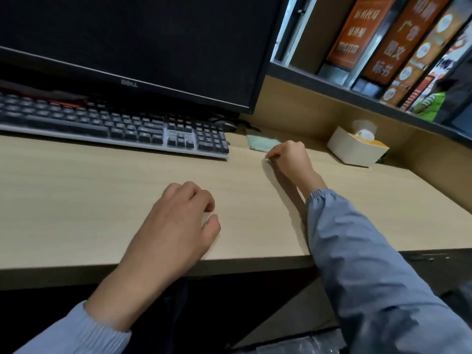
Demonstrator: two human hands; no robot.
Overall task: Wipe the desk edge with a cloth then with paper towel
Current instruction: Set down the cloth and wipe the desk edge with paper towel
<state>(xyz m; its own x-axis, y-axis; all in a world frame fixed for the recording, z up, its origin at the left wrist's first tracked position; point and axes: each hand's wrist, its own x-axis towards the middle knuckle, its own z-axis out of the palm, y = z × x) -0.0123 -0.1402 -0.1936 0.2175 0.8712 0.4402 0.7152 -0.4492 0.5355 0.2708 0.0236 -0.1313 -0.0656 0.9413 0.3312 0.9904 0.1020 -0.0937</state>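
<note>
A pale green cloth [261, 143] lies flat on the light wooden desk [102, 190], just right of the keyboard. My right hand [288, 157] reaches out beside the cloth's near right corner with fingers curled; I cannot tell whether it touches the cloth. My left hand [178, 221] rests on the desk near the front edge [127, 273], fingers loosely curled, holding nothing. A white tissue box [355, 149] with a tissue poking out stands at the back right.
A dark Dell monitor [132, 47] and a black keyboard [115, 126] fill the back left. A low wooden wall backs the desk, with a dark shelf of orange books [388, 39] above it. Dark space lies under the desk.
</note>
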